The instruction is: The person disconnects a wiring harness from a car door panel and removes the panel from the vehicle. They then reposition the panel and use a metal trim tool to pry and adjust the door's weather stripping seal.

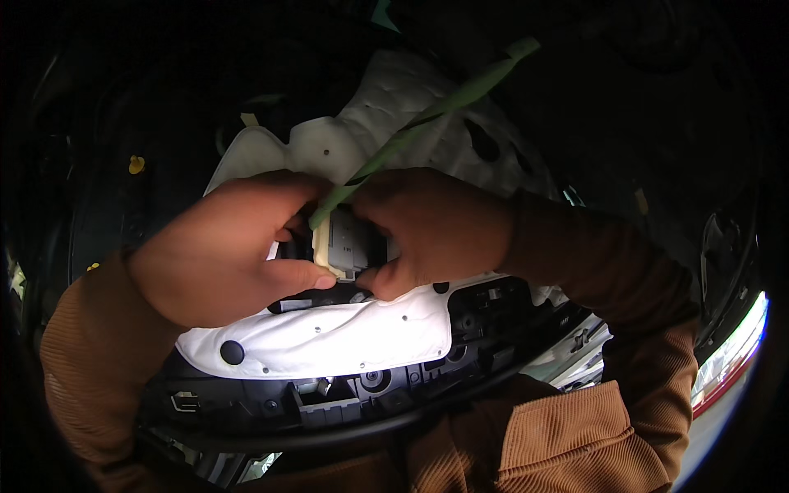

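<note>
A small cream-and-grey rectangular plastic piece (343, 242) sits in a dark opening of a white padded liner (378, 329). My left hand (218, 251) grips it from the left, thumb at its lower edge and fingers curled behind. My right hand (436, 230) closes round its right side, thumb and fingers bent; the exact fingertip contact is partly in shadow. A long green strip (440, 107) runs diagonally from the piece's upper left over the liner toward the upper right.
Black moulded plastic trim (362, 403) with recesses and fittings runs below the liner. Yellow clips (136, 164) show on the dark surface at left. A light-coloured lamp or edge with a red band (723, 361) lies at the far right. Dark surfaces surround the liner above.
</note>
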Motion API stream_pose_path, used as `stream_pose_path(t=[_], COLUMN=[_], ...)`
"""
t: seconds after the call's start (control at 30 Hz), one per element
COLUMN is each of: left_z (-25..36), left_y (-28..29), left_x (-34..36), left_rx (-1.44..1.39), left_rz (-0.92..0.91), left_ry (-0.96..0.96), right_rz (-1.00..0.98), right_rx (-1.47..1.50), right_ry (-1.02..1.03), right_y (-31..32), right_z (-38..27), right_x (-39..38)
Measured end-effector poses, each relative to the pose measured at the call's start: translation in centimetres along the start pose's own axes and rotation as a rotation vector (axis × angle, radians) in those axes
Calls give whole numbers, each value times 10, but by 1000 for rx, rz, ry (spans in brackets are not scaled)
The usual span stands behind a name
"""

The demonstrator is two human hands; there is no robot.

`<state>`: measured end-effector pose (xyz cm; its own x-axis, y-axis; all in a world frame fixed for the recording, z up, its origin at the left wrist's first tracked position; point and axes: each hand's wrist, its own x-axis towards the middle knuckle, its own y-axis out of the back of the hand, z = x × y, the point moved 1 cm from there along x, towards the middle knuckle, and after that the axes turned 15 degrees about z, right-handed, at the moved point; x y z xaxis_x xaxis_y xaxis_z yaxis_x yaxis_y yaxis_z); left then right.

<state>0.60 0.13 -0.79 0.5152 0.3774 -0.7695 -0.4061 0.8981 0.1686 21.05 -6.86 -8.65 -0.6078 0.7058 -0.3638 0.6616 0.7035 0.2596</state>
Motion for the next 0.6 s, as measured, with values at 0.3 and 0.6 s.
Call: stream_pose_path(t=[0.3,0.6], left_z=[6,6], left_y=[-7,5], left_x=[1,6], left_rx=[-162,69], left_rz=[17,61], left_ry=[134,-24], right_rz=[46,78], right_rx=[35,98], right_ry=[43,38], right_y=[-6,-2], right_z=[9,5], right_x=[-6,2])
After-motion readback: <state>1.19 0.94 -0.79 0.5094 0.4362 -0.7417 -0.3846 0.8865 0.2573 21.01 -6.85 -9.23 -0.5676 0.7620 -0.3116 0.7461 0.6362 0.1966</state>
